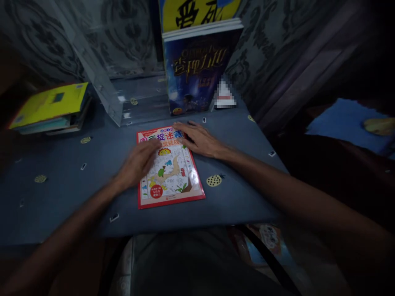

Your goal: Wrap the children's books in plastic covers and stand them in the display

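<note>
A thin red-bordered children's book (171,176) with a cartoon maze-like cover lies flat on the table, its lower edge toward me. Over its left side is my left hand (140,161), slightly blurred, fingers stretched across the cover. My right hand (199,139) rests at the upper right corner of the book, fingers extended and thumb apart, covering part of the title. Neither hand grips the book. Whether the left fingertips press on the cover or hover just above it, I cannot tell.
Behind the book, a clear acrylic rack (114,109) holds upright books, with a dark blue one (197,74) in front. A stack topped by a yellow book (52,105) lies to the left. The pineapple-print tabletop (240,197) ends at the right. Another book (268,244) lies below table level.
</note>
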